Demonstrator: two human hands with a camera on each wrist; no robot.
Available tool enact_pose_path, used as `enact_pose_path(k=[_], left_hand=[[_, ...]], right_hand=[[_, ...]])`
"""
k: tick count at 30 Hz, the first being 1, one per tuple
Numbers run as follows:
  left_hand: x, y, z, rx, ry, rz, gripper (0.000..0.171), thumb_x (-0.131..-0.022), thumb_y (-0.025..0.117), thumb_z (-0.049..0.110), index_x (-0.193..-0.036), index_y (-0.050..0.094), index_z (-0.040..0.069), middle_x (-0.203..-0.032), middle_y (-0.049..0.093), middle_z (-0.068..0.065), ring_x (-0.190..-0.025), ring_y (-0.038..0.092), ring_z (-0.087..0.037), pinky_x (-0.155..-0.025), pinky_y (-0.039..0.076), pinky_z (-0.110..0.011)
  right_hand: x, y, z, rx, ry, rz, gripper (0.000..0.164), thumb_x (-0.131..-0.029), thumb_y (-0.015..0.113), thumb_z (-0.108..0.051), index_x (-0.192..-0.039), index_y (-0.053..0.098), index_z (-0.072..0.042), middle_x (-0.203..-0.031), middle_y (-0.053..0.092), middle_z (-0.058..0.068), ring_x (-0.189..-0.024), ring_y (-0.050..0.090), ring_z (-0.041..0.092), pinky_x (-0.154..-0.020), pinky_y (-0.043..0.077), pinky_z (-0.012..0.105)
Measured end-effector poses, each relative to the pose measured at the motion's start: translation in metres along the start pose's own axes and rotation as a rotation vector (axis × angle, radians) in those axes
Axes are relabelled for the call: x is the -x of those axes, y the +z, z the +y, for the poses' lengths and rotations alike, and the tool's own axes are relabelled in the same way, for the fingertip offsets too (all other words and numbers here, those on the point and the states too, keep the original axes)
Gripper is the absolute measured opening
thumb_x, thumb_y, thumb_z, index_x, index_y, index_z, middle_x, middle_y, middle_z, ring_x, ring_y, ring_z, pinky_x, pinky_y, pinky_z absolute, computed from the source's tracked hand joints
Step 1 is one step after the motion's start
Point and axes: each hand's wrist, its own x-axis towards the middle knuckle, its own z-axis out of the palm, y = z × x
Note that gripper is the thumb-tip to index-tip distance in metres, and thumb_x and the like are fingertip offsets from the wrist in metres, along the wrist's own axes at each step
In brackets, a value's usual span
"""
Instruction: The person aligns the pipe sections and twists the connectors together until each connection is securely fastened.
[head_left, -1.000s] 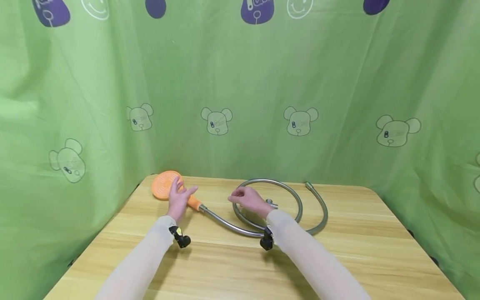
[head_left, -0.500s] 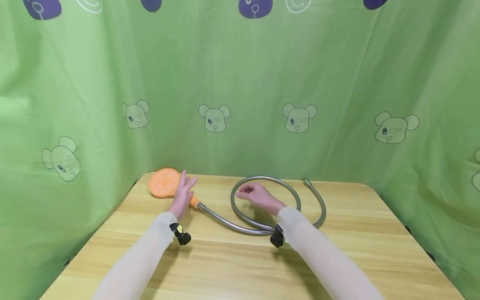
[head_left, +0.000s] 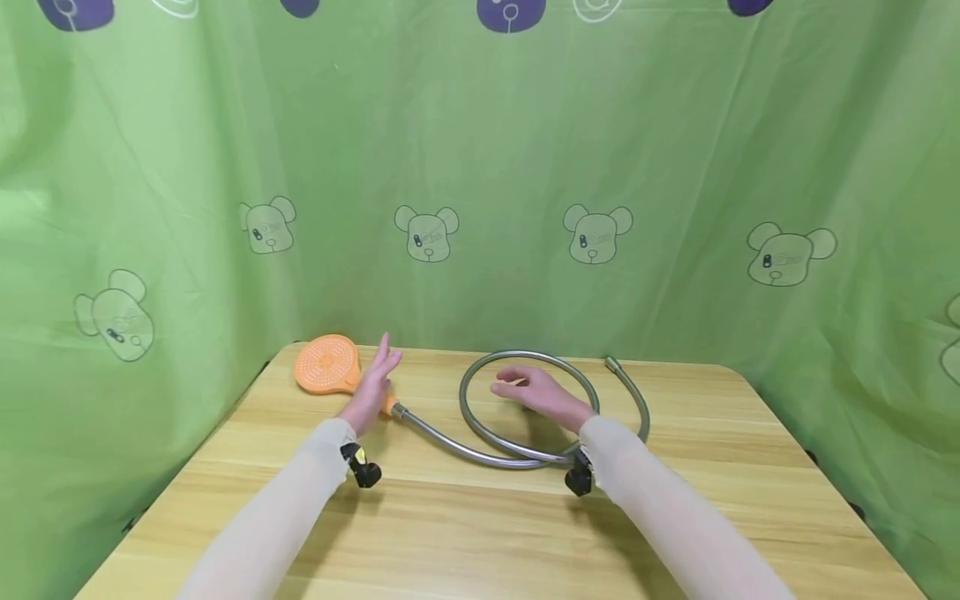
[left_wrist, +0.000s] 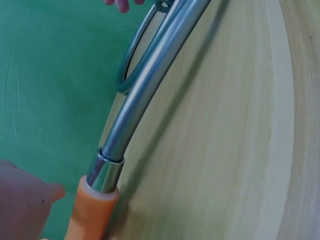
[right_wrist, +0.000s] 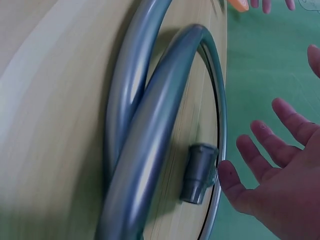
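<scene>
An orange hand shower [head_left: 326,364] lies on the table at the back left, its round spray face up. My left hand [head_left: 367,392] is over its handle with fingers straight, hiding part of it. The left wrist view shows the orange handle [left_wrist: 92,212] joined by a chrome collar to a metal shower hose [left_wrist: 150,75]. That hose loops across the middle of the table. Over the loop hovers my right hand [head_left: 543,396], fingers loosely bent and holding nothing. A short grey metal fitting [right_wrist: 199,172] lies inside the loop, hidden behind the right hand in the head view.
The wooden table [head_left: 465,542] is walled on its back and sides by a green curtain [head_left: 502,150] with bear prints. The hose's free end [head_left: 613,364] points to the back edge, right of the loop.
My right hand has moved right over the hose loop. The left hand has straightened its fingers and shifted slightly right, off the spray face. The shower and hose keep their layout.
</scene>
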Motion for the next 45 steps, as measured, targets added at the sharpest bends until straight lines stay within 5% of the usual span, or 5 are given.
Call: enact_pose_path(k=[11,15,23,36,45], left_hand=[[0.000,0.011,0.005,-0.144,-0.027,-0.085,0.078,-0.101,0.038,0.061,-0.160,-0.008,0.039,-0.169,-0.017,0.006,-0.155,-0.014,-0.032,-0.113,0.004,-0.078],[-0.001,0.015,0.005,-0.262,0.008,-0.083,0.078,-0.100,0.041,0.060,-0.161,-0.004,0.039,-0.169,-0.014,0.004,-0.156,-0.013,-0.028,-0.118,-0.006,-0.071],[0.000,0.028,0.008,-0.452,0.035,-0.105,0.083,-0.096,0.050,0.065,-0.162,0.007,0.037,-0.170,-0.002,0.001,-0.157,-0.002,-0.026,-0.124,0.002,-0.062],[-0.009,0.055,0.011,-0.568,0.097,-0.155,0.077,-0.094,0.063,0.053,-0.158,0.033,0.024,-0.163,0.034,-0.004,-0.151,0.029,-0.030,-0.124,0.023,-0.052],[-0.018,0.072,0.011,-0.644,0.110,-0.176,0.077,-0.091,0.066,0.056,-0.155,0.041,0.022,-0.160,0.040,-0.004,-0.148,0.036,-0.031,-0.122,0.028,-0.051]], right_hand=[[0.015,-0.019,0.008,0.048,0.007,-0.062,0.074,-0.093,0.063,-0.057,-0.152,0.044,-0.016,-0.157,0.041,0.014,-0.141,0.040,0.041,-0.113,0.038,0.059],[0.019,-0.023,0.011,0.080,-0.006,-0.069,0.076,-0.093,0.061,-0.058,-0.153,0.042,-0.015,-0.159,0.039,0.013,-0.144,0.035,0.044,-0.115,0.033,0.064],[0.029,-0.037,0.025,0.095,0.030,-0.068,0.076,-0.092,0.062,-0.059,-0.155,0.040,-0.021,-0.162,0.034,0.010,-0.147,0.030,0.042,-0.115,0.029,0.067],[0.048,-0.057,0.046,0.161,0.059,-0.043,0.080,-0.092,0.061,-0.062,-0.156,0.036,-0.021,-0.163,0.030,0.015,-0.148,0.028,0.046,-0.114,0.026,0.072],[0.055,-0.073,0.062,0.215,0.053,-0.021,0.084,-0.091,0.061,-0.063,-0.157,0.035,-0.019,-0.164,0.028,0.015,-0.148,0.026,0.045,-0.115,0.022,0.072]])
